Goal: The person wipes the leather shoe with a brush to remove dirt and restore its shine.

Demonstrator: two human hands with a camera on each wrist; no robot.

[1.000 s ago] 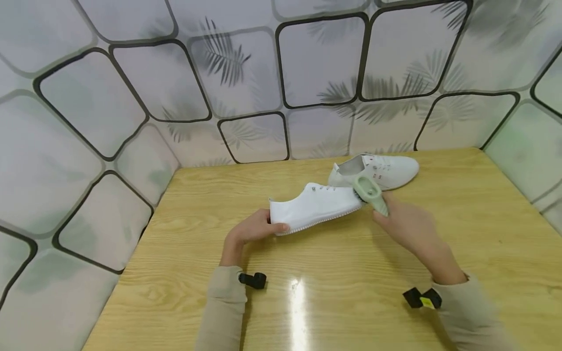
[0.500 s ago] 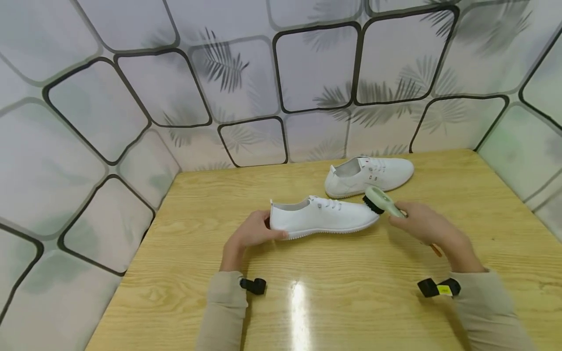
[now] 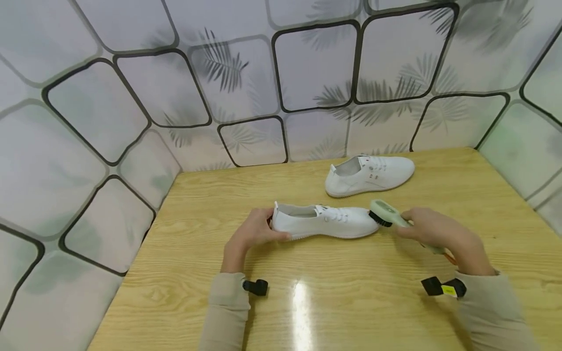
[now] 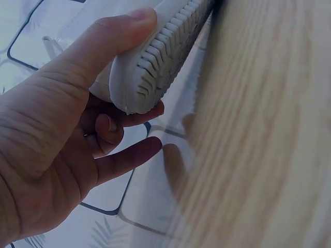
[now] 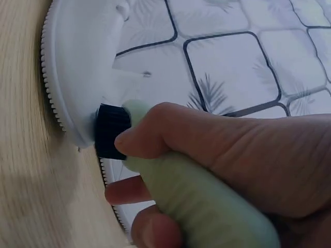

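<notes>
My left hand (image 3: 254,231) grips a white lace-up shoe (image 3: 327,224) by its heel, thumb along the side of the sole. In the left wrist view the ribbed heel sole (image 4: 158,67) is tilted close over the table. With my right hand (image 3: 439,234) I hold a pale green brush (image 3: 386,212) by its handle. Its black bristles (image 5: 111,132) meet the toe of the shoe in the right wrist view. The toe points right, towards the brush.
A second white shoe (image 3: 373,175) stands behind on the wooden table (image 3: 175,292), toe to the right. Patterned panels (image 3: 246,141) rise along the table's back and sides. Each sleeve carries a small black wrist camera (image 3: 256,287).
The held shoe has come down from a raised tilt to nearly level, nearer to me. The brush and right hand have moved right and towards me, staying at the toe.
</notes>
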